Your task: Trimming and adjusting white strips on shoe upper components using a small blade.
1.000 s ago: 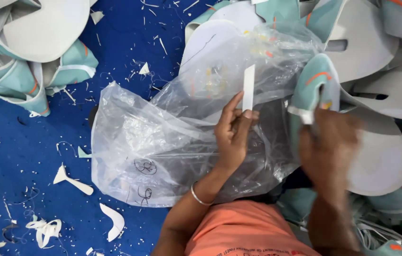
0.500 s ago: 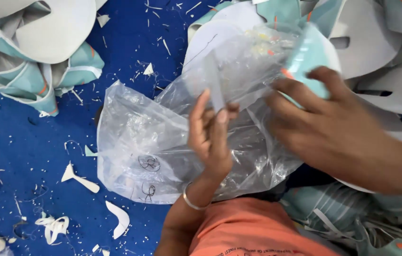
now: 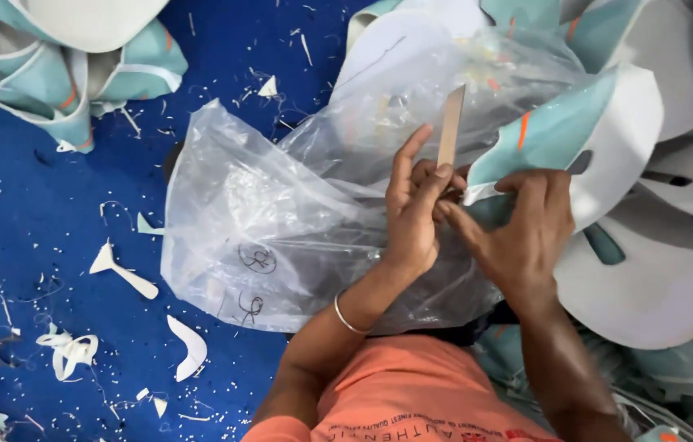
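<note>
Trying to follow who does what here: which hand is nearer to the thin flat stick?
Left. The left hand pinches the lower end of the thin flat stick in its fingertips. The right hand is lower and to the side, gripping the teal and white cut piece.

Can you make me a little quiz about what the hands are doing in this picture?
1. True or false: the left hand holds a thin flat strip that points up.
2. What does the right hand grip? A) a teal and white cut piece B) a white scrap on the floor C) a red cup
3. Fill in: under both hands lies a clear plastic ____.

Key: 1 true; 2 A; 3 bag.
</note>
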